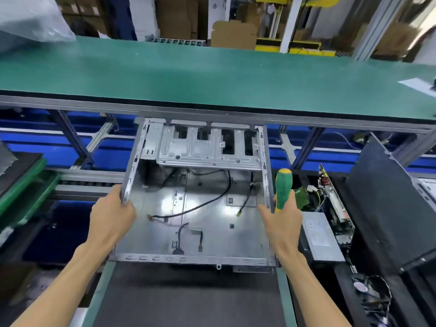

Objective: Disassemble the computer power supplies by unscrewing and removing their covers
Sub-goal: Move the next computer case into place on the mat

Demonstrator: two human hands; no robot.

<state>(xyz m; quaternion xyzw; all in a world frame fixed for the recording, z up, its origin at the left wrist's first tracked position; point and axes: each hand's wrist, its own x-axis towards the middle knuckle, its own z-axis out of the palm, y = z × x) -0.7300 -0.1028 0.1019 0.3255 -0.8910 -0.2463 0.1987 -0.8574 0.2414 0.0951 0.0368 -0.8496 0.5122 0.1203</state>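
An open grey metal computer case (212,232) lies in front of me, under the edge of the green bench, with loose black cables on its floor and a drive cage (207,147) at its far end. My left hand (113,215) grips the case's left side rail. My right hand (283,223) holds the right rail and also grips a green-and-yellow screwdriver (283,188), handle pointing up. A grey power supply (319,234) lies to the right of the case.
A green bench top (212,74) spans the view above the case. A black case panel (387,208) leans at the right, with a circuit board (332,197) and wires beside it. A dark mat (188,296) lies below the case. Blue bins sit under the bench.
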